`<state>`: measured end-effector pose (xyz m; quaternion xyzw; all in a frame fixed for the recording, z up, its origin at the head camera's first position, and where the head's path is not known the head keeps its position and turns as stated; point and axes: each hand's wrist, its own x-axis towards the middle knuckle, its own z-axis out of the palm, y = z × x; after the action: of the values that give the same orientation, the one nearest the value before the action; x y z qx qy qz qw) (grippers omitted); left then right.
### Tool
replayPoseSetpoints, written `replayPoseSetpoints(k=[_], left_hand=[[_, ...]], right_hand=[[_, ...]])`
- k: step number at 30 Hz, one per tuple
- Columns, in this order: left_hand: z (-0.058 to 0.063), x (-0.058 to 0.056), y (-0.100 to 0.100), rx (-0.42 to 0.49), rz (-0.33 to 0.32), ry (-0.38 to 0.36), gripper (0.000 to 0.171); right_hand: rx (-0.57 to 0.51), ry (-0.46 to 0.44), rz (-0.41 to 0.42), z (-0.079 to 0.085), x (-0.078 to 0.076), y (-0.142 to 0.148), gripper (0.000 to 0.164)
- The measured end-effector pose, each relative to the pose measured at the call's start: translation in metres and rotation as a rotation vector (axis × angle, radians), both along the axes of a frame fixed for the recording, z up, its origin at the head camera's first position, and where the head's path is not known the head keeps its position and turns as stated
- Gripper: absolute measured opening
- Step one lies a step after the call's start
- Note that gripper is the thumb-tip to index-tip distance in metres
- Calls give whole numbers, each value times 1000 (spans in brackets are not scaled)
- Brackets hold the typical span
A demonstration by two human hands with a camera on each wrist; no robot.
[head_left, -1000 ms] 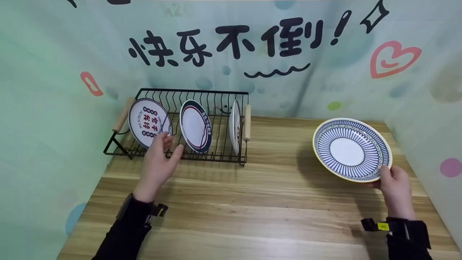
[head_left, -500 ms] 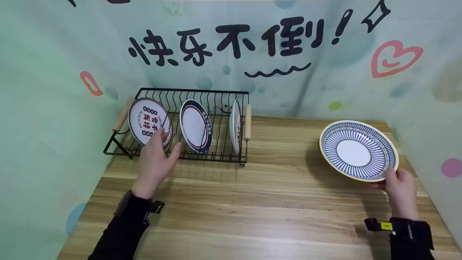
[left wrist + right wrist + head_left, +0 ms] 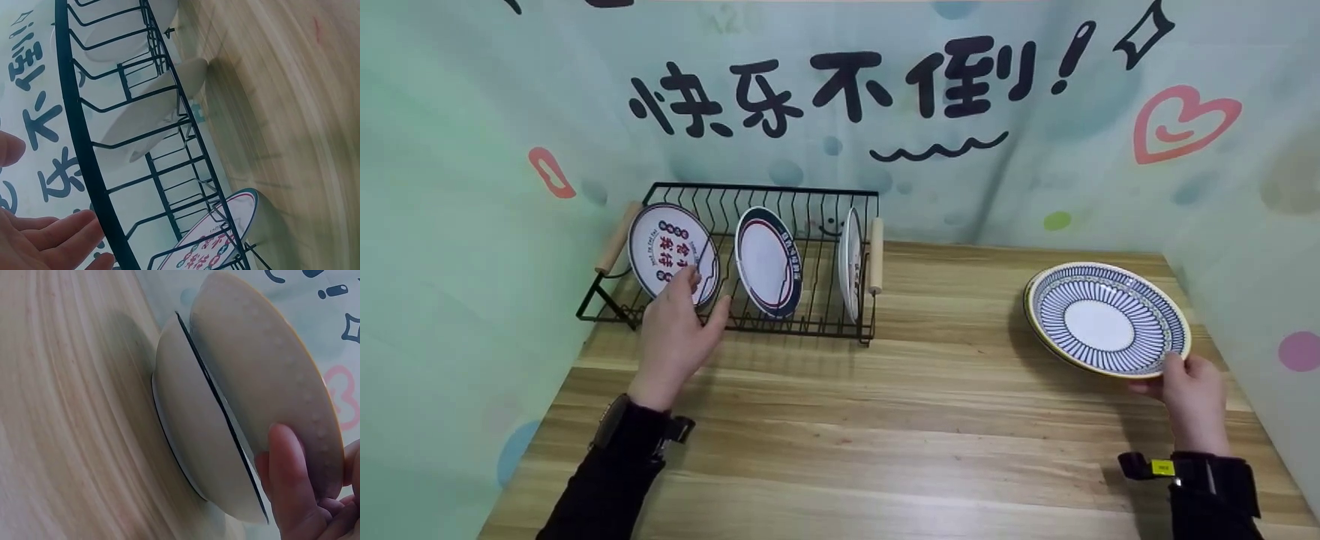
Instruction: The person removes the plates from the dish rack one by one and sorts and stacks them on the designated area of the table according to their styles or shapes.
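My right hand (image 3: 1194,397) pinches the rim of a deep plate (image 3: 1099,326) with blue stripes, at the right of the head view. From the right wrist, its pale underside tilts over a dark-rimmed dish (image 3: 208,422), with my fingers (image 3: 289,461) beneath the rim. What lies under that dish is hard to make out. My left hand (image 3: 675,341) stays at the front of a black wire dish rack (image 3: 765,186), its fingers loose and holding nothing. In the rack stand a plate with red lettering (image 3: 649,236), a dark-green-rimmed plate (image 3: 763,262) and a plate seen edge-on (image 3: 850,262).
Wooden handles (image 3: 876,255) flank the rack. A wood-grain tabletop (image 3: 885,420) spreads in front of it and between the hands. Printed cloth (image 3: 960,187) closes off the back and both sides.
The striped plate in my right hand has shifted right and sunk lower over the dish beneath it. My left hand has drawn back slightly toward the lower left.
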<state>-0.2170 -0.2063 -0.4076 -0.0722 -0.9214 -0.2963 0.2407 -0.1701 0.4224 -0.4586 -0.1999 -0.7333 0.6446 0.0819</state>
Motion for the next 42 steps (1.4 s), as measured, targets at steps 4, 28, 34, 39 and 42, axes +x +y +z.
replayPoseSetpoints(k=[4,28,34,39,42], left_hand=[[0,-3,-4,4,5,3,65],[0,-7,-28,-19,116,-50,69],[1,-7,-31,-20,130,-57,67],[4,-7,-34,-12,136,-61,66],[7,-9,-37,-4,139,-45,65]], right_hand=[[54,-43,5,-1,-1,1,59],[246,-123,117,4,-3,10,60],[309,-109,127,4,-3,9,58],[378,-149,106,3,-2,12,59],[464,-173,98,1,-2,15,59]])
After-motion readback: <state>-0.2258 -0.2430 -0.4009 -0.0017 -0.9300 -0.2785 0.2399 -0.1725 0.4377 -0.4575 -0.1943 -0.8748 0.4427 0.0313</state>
